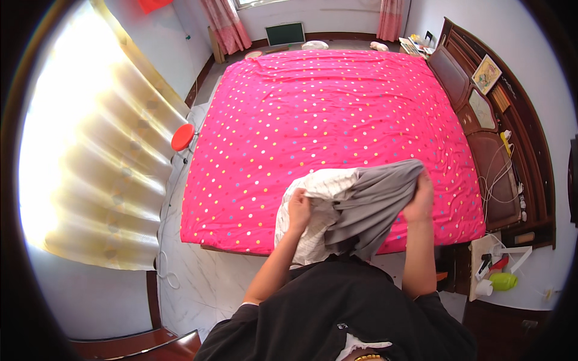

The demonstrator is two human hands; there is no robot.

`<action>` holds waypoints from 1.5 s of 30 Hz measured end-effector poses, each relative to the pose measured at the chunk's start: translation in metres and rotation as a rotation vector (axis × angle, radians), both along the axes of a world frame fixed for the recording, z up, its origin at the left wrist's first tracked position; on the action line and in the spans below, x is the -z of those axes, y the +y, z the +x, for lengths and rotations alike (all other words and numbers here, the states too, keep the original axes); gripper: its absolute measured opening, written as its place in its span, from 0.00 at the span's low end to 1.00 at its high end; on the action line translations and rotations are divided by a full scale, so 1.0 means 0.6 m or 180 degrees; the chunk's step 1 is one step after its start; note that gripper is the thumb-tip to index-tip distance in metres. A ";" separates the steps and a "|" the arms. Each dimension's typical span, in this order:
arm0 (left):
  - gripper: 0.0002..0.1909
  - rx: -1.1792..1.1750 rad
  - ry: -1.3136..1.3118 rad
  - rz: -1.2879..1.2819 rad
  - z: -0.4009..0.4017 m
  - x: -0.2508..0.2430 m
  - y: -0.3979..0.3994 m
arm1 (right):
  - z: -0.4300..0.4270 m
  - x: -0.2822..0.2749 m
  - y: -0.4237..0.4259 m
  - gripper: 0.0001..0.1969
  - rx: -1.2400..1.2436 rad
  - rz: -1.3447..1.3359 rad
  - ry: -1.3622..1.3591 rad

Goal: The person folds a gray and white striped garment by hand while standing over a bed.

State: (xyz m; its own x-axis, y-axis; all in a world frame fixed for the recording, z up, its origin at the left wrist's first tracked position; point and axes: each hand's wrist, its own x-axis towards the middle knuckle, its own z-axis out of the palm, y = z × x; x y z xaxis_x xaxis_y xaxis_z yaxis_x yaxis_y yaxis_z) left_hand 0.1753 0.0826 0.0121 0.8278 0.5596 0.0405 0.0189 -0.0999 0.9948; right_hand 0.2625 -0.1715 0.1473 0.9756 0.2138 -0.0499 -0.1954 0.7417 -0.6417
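A piece of fabric (375,203), smooth grey on the right and whitish with thin lines on the left, hangs bunched between my hands, over the near edge of the bed. My left hand (300,211) pinches the whitish part at its left side. At the upper right, my right hand (419,198) grips the end of the grey part. Whether this is one garment or two pieces, I cannot tell. Under and beyond it spreads a pink bed cover (325,117) with many coloured dots, slightly wrinkled.
A dark wooden headboard (492,153) with cables runs along the right. A bedside table (477,261) at the lower right holds a green container (503,281) and small items. Left of the bed are a red round stool (183,137) and a yellowish curtain (131,171).
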 end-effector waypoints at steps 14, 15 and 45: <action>0.13 0.0727 -0.0777 -0.3050 -0.046 -0.245 -0.019 | -0.098 0.198 0.135 0.16 -0.1528 -0.3489 -0.0387; 0.14 0.0759 -0.0875 -0.2982 -0.053 -0.252 -0.004 | -0.092 0.222 0.130 0.12 -0.1552 -0.3255 -0.0037; 0.03 -0.0137 -0.0234 0.3471 -0.082 -0.154 0.060 | 0.055 0.028 -0.131 0.23 0.0418 -0.0496 0.1063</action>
State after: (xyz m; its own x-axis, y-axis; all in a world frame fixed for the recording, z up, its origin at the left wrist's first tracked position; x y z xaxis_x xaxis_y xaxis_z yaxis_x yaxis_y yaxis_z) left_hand 0.1258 0.1188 0.1045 0.7836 0.2214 0.5804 -0.0123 -0.9286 0.3708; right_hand 0.2954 -0.2502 0.1306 0.9187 0.0529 -0.3913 -0.3224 0.6729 -0.6658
